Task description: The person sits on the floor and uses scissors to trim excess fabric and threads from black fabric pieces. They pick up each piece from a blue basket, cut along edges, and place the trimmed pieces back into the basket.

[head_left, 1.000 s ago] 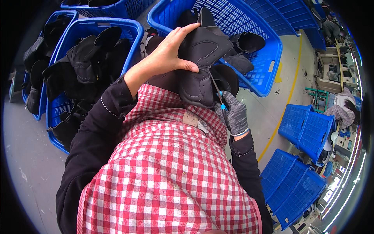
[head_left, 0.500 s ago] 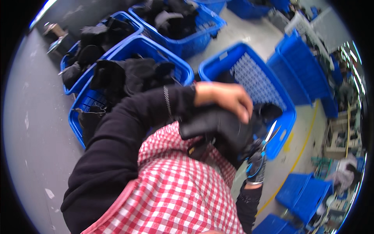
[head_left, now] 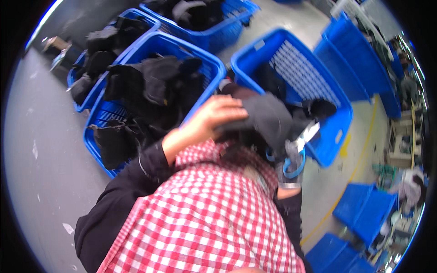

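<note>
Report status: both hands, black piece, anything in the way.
Bare left hand on black piece, blurred. Gloved right hand holding blue-handled scissors beside it. Blue basket just beyond, not blocking.

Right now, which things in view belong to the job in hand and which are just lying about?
Likely the job: black piece under the left hand; scissors in the gloved right hand; basket of black pieces, left.
Apparently lying about: blue baskets, lower right; pale scrap, floor left.

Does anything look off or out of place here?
Two things, mildly: a pale patch on the grey floor, lower left, scrap or worn paint, I can't tell; and the right hand is gloved while the left hand is bare. No spill shows.
</note>
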Demonstrator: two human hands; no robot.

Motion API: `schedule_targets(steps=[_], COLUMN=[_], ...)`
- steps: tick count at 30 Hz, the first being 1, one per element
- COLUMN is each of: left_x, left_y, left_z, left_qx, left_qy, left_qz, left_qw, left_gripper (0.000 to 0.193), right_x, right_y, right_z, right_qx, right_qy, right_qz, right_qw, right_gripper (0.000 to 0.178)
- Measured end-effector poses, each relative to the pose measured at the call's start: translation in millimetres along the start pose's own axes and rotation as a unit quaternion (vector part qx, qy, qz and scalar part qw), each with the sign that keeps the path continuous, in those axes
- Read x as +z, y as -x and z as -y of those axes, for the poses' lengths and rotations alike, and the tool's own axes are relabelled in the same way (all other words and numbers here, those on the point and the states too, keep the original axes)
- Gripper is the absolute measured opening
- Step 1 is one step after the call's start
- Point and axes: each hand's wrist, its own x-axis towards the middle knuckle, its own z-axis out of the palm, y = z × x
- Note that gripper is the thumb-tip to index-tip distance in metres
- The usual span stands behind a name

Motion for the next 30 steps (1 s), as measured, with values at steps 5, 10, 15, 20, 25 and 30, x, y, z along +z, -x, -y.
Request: schedule_targets(steps=[5, 10, 15, 20, 25, 30], left_x=[-13, -16, -2, 6, 9, 7], left_y=[-50, -84, -89, -82, -78, -75], left_z=[61, 81, 82, 79, 70, 69], left_qx=[0.082, 0.136, 0.176, 0.136, 0.149, 0.143], left_qy=[0.117, 0.128, 0.153, 0.119, 0.107, 0.106], left_qz=[0.027, 0.132, 0.118, 0.134, 0.132, 0.141], left_qw=[0.989, 0.974, 0.965, 0.974, 0.974, 0.974], left_gripper=[0.035, 0.026, 0.028, 0.031, 0.032, 0.031], right_x=[-8, -56, -66, -52, -50, -45], right_y=[16, 27, 56, 51, 40, 42], right_z=[12, 44, 73, 73, 73, 70], right_qx=[0.285, 0.390, 0.372, 0.449, 0.447, 0.379], right_qy=[-0.513, -0.609, -0.281, -0.350, -0.342, -0.321], right_qz=[-0.080, 0.088, 0.237, 0.186, 0.187, 0.173], right_qw=[0.806, 0.685, 0.852, 0.801, 0.805, 0.851], right_gripper=[0.036, 0.042, 0.030, 0.026, 0.022, 0.033])
